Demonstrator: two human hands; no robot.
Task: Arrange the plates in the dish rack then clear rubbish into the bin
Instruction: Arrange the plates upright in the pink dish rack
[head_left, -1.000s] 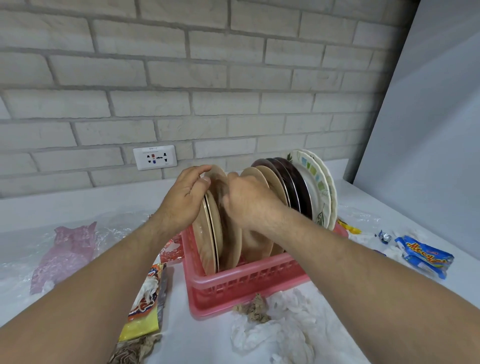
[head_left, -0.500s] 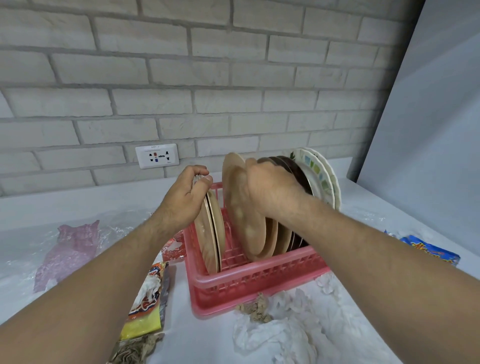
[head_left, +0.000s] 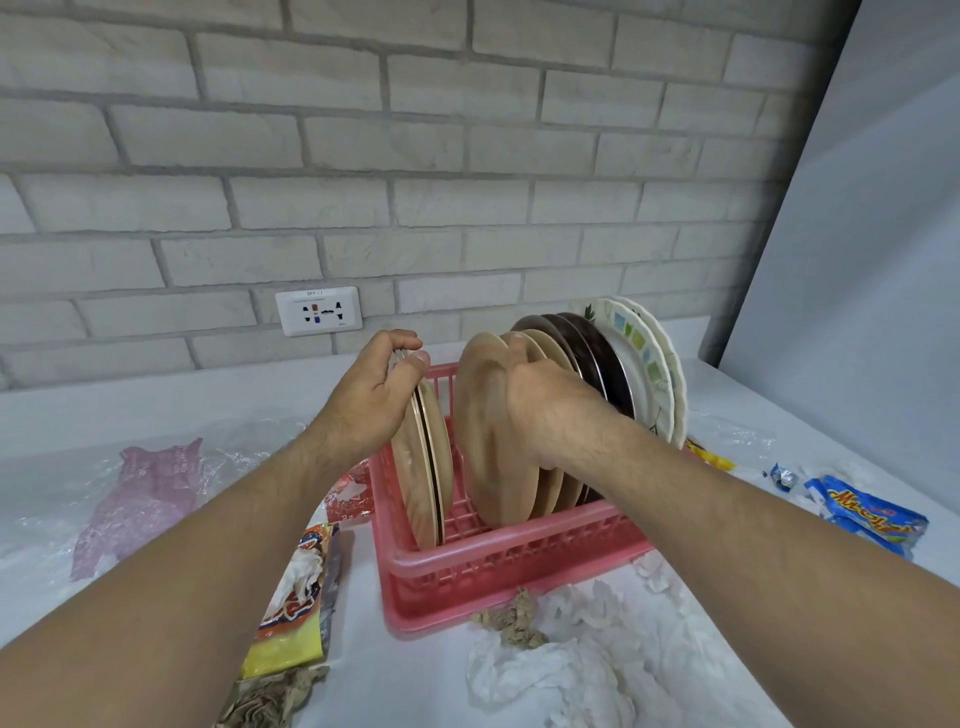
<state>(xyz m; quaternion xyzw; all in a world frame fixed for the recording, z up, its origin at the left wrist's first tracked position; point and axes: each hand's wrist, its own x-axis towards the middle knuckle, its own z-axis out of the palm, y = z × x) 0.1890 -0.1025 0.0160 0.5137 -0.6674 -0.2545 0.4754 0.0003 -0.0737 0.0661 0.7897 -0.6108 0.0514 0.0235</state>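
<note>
The left hand (head_left: 374, 395) pinches the tops of two round tan plates (head_left: 428, 467) standing in the pink plastic dish rack (head_left: 498, 566); the right hand (head_left: 545, 410) grips another tan plate (head_left: 483, 431) there. They look hard, slippery and breakable, so hold the rims.

The pink dish rack (head_left: 498, 566) sits at centre frame. Two tan plates (head_left: 423, 467) stand upright at its left end. A single tan plate (head_left: 488, 441) stands against a row of tan, brown and patterned white plates (head_left: 641, 364) at the right end. Crumpled tissue (head_left: 550, 675), wrappers (head_left: 296, 587) and plastic bags (head_left: 140, 493) lie around the rack.
</note>
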